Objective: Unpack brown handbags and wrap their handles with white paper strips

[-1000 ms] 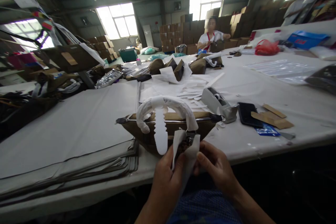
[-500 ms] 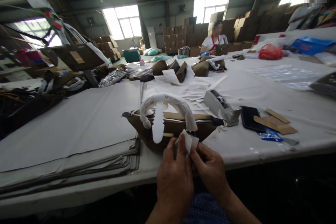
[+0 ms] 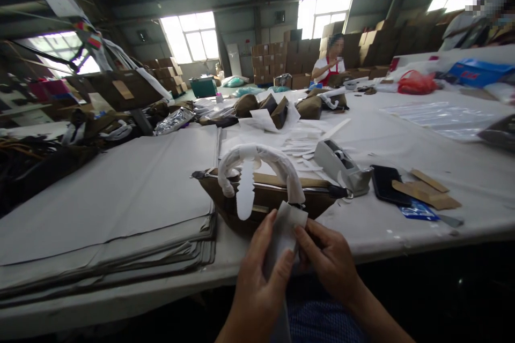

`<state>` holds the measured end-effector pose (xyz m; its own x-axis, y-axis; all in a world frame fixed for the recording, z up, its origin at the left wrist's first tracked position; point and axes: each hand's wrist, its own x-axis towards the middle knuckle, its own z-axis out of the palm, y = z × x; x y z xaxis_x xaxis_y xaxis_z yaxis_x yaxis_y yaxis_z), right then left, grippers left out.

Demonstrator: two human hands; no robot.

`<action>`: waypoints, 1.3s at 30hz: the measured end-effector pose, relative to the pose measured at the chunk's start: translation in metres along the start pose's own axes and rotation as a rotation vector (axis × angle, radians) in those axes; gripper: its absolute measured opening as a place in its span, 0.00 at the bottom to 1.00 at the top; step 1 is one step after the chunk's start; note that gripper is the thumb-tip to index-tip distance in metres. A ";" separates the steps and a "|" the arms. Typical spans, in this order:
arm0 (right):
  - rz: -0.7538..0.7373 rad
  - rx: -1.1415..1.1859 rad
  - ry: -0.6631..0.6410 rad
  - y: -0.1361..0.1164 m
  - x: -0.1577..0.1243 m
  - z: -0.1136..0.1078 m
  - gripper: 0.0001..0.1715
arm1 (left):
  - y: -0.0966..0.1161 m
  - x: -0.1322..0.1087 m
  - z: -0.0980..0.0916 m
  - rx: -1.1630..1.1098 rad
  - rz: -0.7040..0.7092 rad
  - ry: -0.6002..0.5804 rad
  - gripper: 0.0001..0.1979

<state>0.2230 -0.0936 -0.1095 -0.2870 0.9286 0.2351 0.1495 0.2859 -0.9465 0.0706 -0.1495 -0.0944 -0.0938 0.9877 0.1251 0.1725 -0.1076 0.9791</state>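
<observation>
A brown handbag [image 3: 265, 201] lies at the near edge of the white table [image 3: 402, 150], its handle [image 3: 261, 163] wrapped in white foam paper. A white paper strip [image 3: 244, 193] hangs from the handle. My left hand [image 3: 259, 278] and my right hand [image 3: 328, 260] sit just below the bag. Both pinch a small piece of white wrapping paper [image 3: 285, 225] around something at the bag's front. What the paper covers is hidden.
A stack of grey sheets [image 3: 108, 198] fills the left. A tape dispenser [image 3: 341, 163], a black phone [image 3: 386, 182] and cardboard strips [image 3: 428, 193] lie to the right. More brown bags [image 3: 277, 107] and paper scraps lie further back. A person [image 3: 332, 61] works at the far end.
Both hands have shifted on the white paper, folding it tighter at the bag's front. The left hand now lies lower with its fingers along the paper. The view drifted slightly.
</observation>
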 end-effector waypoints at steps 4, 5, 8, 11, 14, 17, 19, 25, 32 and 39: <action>0.057 0.102 -0.090 0.005 0.004 -0.010 0.23 | -0.001 0.011 -0.008 -0.375 -0.308 -0.085 0.28; 0.058 0.101 -0.102 0.006 0.005 -0.011 0.23 | -0.004 0.014 -0.007 -0.373 -0.335 -0.124 0.27; 0.041 0.054 -0.128 0.003 0.007 -0.012 0.22 | -0.015 0.022 0.000 -0.318 -0.309 -0.117 0.25; 0.021 -0.010 -0.162 -0.002 0.008 -0.017 0.22 | -0.019 0.025 0.008 -0.238 -0.242 -0.042 0.23; -0.042 -0.108 -0.162 -0.002 0.015 -0.044 0.22 | -0.017 0.027 0.011 -0.191 -0.229 -0.015 0.23; -0.084 -0.263 0.254 0.009 0.040 -0.097 0.24 | -0.015 0.029 0.010 -0.177 -0.237 -0.008 0.24; 0.045 -0.470 0.542 0.022 0.067 -0.138 0.21 | -0.017 0.030 0.008 -0.188 -0.242 -0.017 0.25; 0.296 -0.455 0.523 0.067 0.137 -0.216 0.16 | -0.025 0.034 0.008 -0.206 -0.237 -0.011 0.26; 0.425 -0.085 0.424 0.065 0.141 -0.224 0.24 | -0.026 0.036 0.008 -0.186 -0.247 -0.004 0.27; 0.410 0.037 0.511 0.035 0.114 -0.232 0.14 | -0.027 0.037 0.006 -0.172 -0.249 -0.001 0.27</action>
<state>0.4151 0.0771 -0.0643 0.2737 0.9585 -0.0794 0.1155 -0.1147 -0.9867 0.0685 -0.1098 -0.1174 -0.1113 0.9862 -0.1227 -0.0248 0.1206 0.9924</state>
